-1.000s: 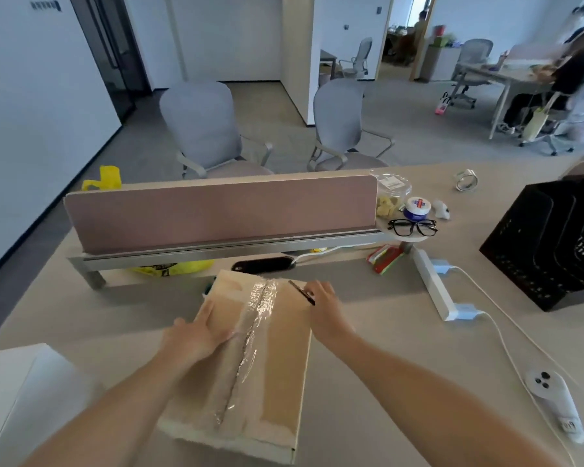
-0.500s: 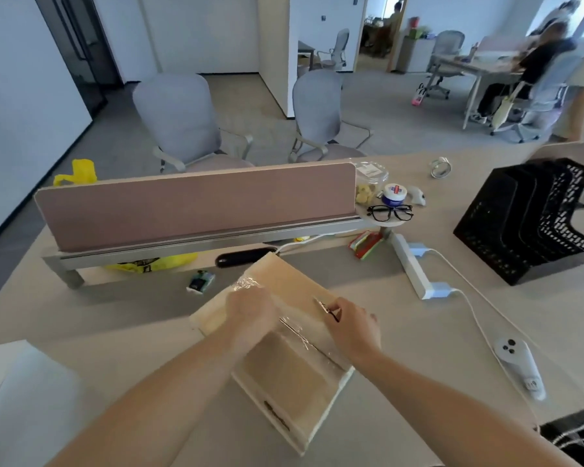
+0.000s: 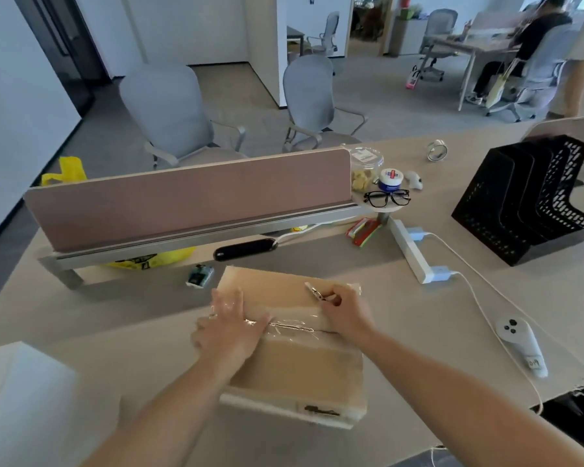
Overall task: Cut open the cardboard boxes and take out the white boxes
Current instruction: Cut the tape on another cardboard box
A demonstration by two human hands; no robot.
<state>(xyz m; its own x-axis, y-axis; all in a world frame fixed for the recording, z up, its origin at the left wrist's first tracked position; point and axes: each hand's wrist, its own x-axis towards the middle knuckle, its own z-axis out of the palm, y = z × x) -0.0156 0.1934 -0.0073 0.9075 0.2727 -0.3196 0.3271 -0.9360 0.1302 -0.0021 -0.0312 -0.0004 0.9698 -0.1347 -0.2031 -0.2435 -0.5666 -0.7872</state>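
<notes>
A flat cardboard box lies on the desk in front of me, its taped seam running left to right across the top. My left hand rests flat on the left part of the box, over the crinkled clear tape. My right hand sits on the box's right side and grips a small knife, whose blade points up and to the left. No white box from inside shows.
A white box stands at the near left. Behind the cardboard box runs a pink desk divider. A power strip, a white controller, a black file rack, glasses and jars lie to the right.
The cardboard box has been turned round on the desk, so its taped seam went from pointing away from me to lying crosswise. Both hands stayed on it; the right hand kept the knife.
</notes>
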